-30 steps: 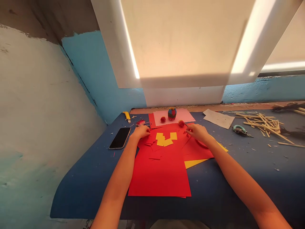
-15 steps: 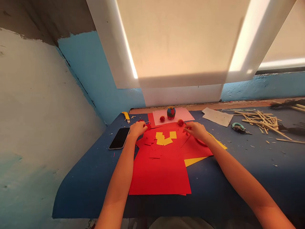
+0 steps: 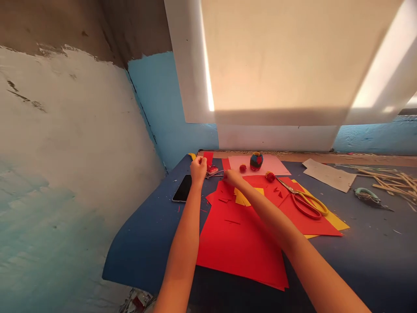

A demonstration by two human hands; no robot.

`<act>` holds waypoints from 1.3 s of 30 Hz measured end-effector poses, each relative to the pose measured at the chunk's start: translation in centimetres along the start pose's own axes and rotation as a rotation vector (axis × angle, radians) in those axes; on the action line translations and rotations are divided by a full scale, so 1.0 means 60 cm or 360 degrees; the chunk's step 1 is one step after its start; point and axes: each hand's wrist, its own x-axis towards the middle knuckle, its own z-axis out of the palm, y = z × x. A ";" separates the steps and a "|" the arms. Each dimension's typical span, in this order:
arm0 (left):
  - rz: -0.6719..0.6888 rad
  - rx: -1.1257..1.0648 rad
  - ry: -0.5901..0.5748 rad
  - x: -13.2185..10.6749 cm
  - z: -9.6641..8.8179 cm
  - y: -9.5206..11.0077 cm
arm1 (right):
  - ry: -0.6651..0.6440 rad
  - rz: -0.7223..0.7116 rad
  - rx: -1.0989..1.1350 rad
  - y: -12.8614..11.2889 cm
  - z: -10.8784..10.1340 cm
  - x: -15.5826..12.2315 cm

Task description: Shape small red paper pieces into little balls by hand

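The left hand [image 3: 198, 169] is now farther left, gripping a red paper piece [image 3: 209, 157] and partly hiding the yellow knife [image 3: 193, 156]. The right hand [image 3: 232, 178] is now near the left hand, leaving the scissors [image 3: 302, 200] exposed. Its forearm partly covers the yellow paper squares [image 3: 240, 198].

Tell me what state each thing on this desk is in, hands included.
Left hand, pinching a red slip
Right hand, grip unclear
Scissors, lying down, blades apparently almost closed
Red sheets, flat, overlapping
Yellow pieces, loose, partly hidden
Phone, flat, screen dark
Round ornament, standing on pink paper
Sticks, loosely heaped
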 end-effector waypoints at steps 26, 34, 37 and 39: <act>0.0378 -0.0468 -0.0717 -0.164 0.173 0.083 | 0.0516 0.0166 0.1280 0.149 -0.081 -0.265; 0.0297 -0.0756 -0.0905 -0.159 0.180 0.080 | 0.0591 0.0223 0.1282 0.153 -0.083 -0.264; 0.0153 -0.0873 -0.0931 -0.158 0.178 0.080 | 0.0561 0.0179 0.1434 0.154 -0.082 -0.264; 0.0059 -0.0935 -0.0934 -0.157 0.177 0.081 | 0.0590 0.0145 0.1506 0.150 -0.081 -0.265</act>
